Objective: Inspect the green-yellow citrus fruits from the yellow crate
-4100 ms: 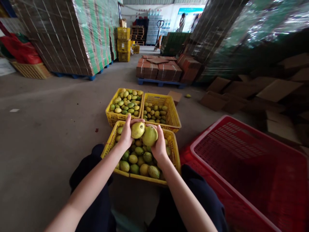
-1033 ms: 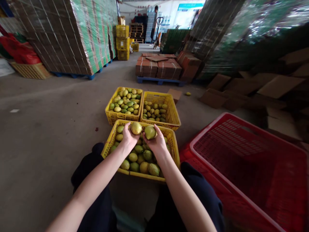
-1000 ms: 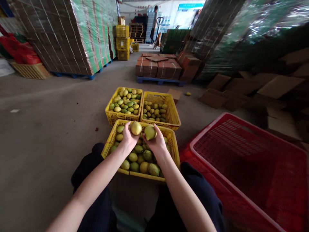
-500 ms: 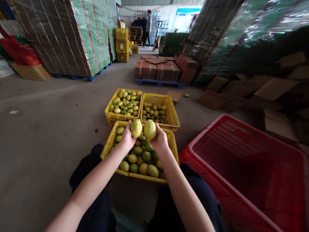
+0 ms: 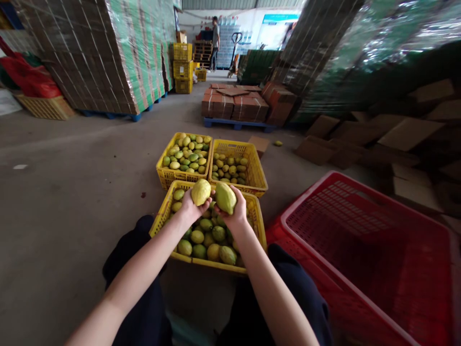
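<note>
My left hand [image 5: 191, 205] cradles a yellow lemon [image 5: 200, 192], its fingers curled beneath the fruit. In my right hand [image 5: 237, 210] is a greener lemon [image 5: 225, 198], tilted and gripped from the side. Both hands are close together above the near yellow crate [image 5: 216, 265], which holds many green and yellow lemons [image 5: 218, 234]. Just behind it stand two more yellow crates: the left crate [image 5: 166, 179] is heaped with lemons, and the right crate [image 5: 260, 174] has lemons lying lower inside.
A large red crate [image 5: 333, 269] stands at my right. Flattened cartons [image 5: 360, 132] lie beyond it. A blue pallet [image 5: 237, 124] bears bundled cardboard ahead. One loose lemon [image 5: 278, 143] rests on the floor. Wrapped stacks [image 5: 137, 57] flank the aisle; a person [image 5: 215, 44] is at the back.
Both lemons have been turned in my hands; the right one now tilts and shows a greener side. The person in the background has moved slightly left.
</note>
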Tool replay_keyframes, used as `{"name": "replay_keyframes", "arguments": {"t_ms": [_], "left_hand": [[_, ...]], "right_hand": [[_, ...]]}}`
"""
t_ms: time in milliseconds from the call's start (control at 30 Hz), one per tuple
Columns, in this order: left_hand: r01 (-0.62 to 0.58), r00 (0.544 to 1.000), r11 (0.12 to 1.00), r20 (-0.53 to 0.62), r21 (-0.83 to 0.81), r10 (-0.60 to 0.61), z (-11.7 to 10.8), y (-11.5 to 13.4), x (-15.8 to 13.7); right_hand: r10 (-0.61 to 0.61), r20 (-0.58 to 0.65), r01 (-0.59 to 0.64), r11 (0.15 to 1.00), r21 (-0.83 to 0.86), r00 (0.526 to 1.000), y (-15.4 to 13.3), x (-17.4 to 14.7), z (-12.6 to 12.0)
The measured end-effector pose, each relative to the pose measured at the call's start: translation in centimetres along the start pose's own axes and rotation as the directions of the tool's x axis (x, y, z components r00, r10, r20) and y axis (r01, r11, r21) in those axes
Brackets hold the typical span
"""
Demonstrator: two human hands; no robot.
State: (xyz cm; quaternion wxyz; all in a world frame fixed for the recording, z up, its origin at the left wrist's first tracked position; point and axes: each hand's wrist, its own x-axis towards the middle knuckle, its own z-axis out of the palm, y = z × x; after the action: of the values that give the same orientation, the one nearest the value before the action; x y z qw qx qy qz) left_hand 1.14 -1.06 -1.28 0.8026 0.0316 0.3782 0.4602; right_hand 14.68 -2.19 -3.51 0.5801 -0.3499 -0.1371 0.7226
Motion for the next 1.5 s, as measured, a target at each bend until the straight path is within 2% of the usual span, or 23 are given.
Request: {"name": "replay_keyframes", "arguments": {"t_ms": [100, 233, 300, 367, 400, 433, 467, 533, 600, 667, 733, 767, 833, 867, 967, 1033, 1100, 1167, 1267, 1300, 1367, 1433, 1500], "left_hand": [[0.029, 1.000, 1.000, -0.007, -0.005, -0.029, 0.7, 0.1, -0.7], [-0.062, 0.995, 0.998, 0.071, -0.004, 0.062, 1.2, 0.5, -0.6], [-0.161, 0.982, 0.985, 0.113, 0.067, 0.152, 1.1, 0.7, -0.3], [-0.359, 0.930, 0.909, 0.166, 0.213, 0.329, 0.7, 0.8, 0.1], [-0.489, 0.872, 0.819, 0.207, 0.301, 0.444, 0.4, 0.8, 0.2], [-0.613, 0.789, 0.689, 0.264, 0.387, 0.555, 0.1, 0.8, 0.3], [-0.716, 0.688, 0.526, 0.335, 0.459, 0.644, -0.2, 0.8, 0.3], [-0.826, 0.471, 0.168, 0.493, 0.539, 0.732, -0.8, 0.7, 0.3], [-0.838, 0.269, -0.147, 0.633, 0.525, 0.726, -1.2, 0.7, 0.2], [-0.803, 0.101, -0.383, 0.738, 0.456, 0.667, -1.5, 0.7, 0.0], [-0.758, -0.006, -0.525, 0.801, 0.387, 0.599, -1.7, 0.8, -0.1], [-0.744, -0.027, -0.557, 0.816, 0.370, 0.578, -1.7, 0.9, -0.2], [-0.760, 0.000, -0.529, 0.815, 0.376, 0.579, -1.7, 1.0, -0.6], [-0.790, 0.046, -0.467, 0.797, 0.398, 0.602, -1.6, 1.0, -0.8], [-0.876, 0.262, -0.119, 0.668, 0.467, 0.696, -1.0, 0.8, -2.0], [-0.874, 0.413, 0.155, 0.539, 0.460, 0.734, -0.4, 0.6, -2.7], [-0.833, 0.535, 0.380, 0.409, 0.402, 0.739, 0.0, 0.5, -3.2], [-0.779, 0.624, 0.536, 0.321, 0.325, 0.713, 0.3, 0.5, -3.3], [-0.706, 0.704, 0.669, 0.322, 0.230, 0.632, 0.6, 0.9, -3.2], [-0.680, 0.724, 0.706, 0.335, 0.199, 0.603, 0.6, 1.0, -3.1], [-0.606, 0.769, 0.785, 0.346, 0.127, 0.538, 0.7, 1.2, -3.1], [-0.476, 0.833, 0.877, 0.355, 0.065, 0.425, 0.7, 1.3, -3.0], [-0.320, 0.871, 0.947, 0.403, 0.030, 0.282, 0.6, 1.1, -2.9]], "right_hand": [[0.081, 0.031, -0.081, 0.997, 0.009, 0.996, -0.4, 0.2, -0.2], [0.038, 0.075, -0.040, 0.999, 0.020, 0.996, -0.7, 0.4, 0.1], [-0.053, 0.062, 0.057, 0.996, -0.070, 0.997, -0.7, 0.4, 0.1], [-0.259, -0.002, 0.250, 0.934, -0.255, 0.966, -0.7, 0.2, 0.1], [-0.393, -0.021, 0.358, 0.857, -0.370, 0.919, -0.7, 0.1, 0.1], [-0.518, -0.009, 0.451, 0.752, -0.481, 0.855, -0.7, 0.0, 0.0], [-0.618, 0.034, 0.521, 0.632, -0.574, 0.786, -0.7, -0.1, 0.0], [-0.723, 0.164, 0.608, 0.409, -0.680, 0.671, -0.8, -0.3, -0.1], [-0.757, 0.283, 0.663, 0.252, -0.705, 0.589, -0.8, -0.5, -0.3], [-0.777, 0.366, 0.706, 0.139, -0.694, 0.512, -0.9, -0.6, -0.4], [-0.788, 0.418, 0.738, 0.067, -0.671, 0.452, -0.9, -0.6, -0.6], [-0.793, 0.430, 0.750, 0.050, -0.660, 0.432, -0.9, -0.7, -0.6], [-0.804, 0.425, 0.766, 0.058, -0.640, 0.416, -0.8, -0.9, -0.4], [-0.811, 0.406, 0.772, 0.085, -0.630, 0.421, -0.8, -1.0, -0.3], [-0.830, 0.307, 0.796, 0.241, -0.555, 0.465, -0.6, -1.7, 0.5], [-0.829, 0.247, 0.812, 0.353, -0.465, 0.502, -0.5, -2.3, 1.2], [-0.825, 0.223, 0.820, 0.409, -0.400, 0.520, -0.6, -2.8, 1.6], [-0.829, 0.226, 0.825, 0.402, -0.396, 0.512, -0.7, -3.3, 1.9], [-0.819, 0.215, 0.809, 0.416, -0.415, 0.532, -0.9, -3.7, 2.0], [-0.806, 0.187, 0.794, 0.461, -0.396, 0.562, -1.0, -3.8, 2.0], [-0.732, 0.114, 0.726, 0.620, -0.298, 0.672, -1.2, -3.8, 2.1], [-0.567, 0.075, 0.571, 0.805, -0.161, 0.820, -1.5, -3.7, 2.3], [-0.351, 0.092, 0.357, 0.933, -0.055, 0.932, -1.5, -3.5, 2.4]]}}
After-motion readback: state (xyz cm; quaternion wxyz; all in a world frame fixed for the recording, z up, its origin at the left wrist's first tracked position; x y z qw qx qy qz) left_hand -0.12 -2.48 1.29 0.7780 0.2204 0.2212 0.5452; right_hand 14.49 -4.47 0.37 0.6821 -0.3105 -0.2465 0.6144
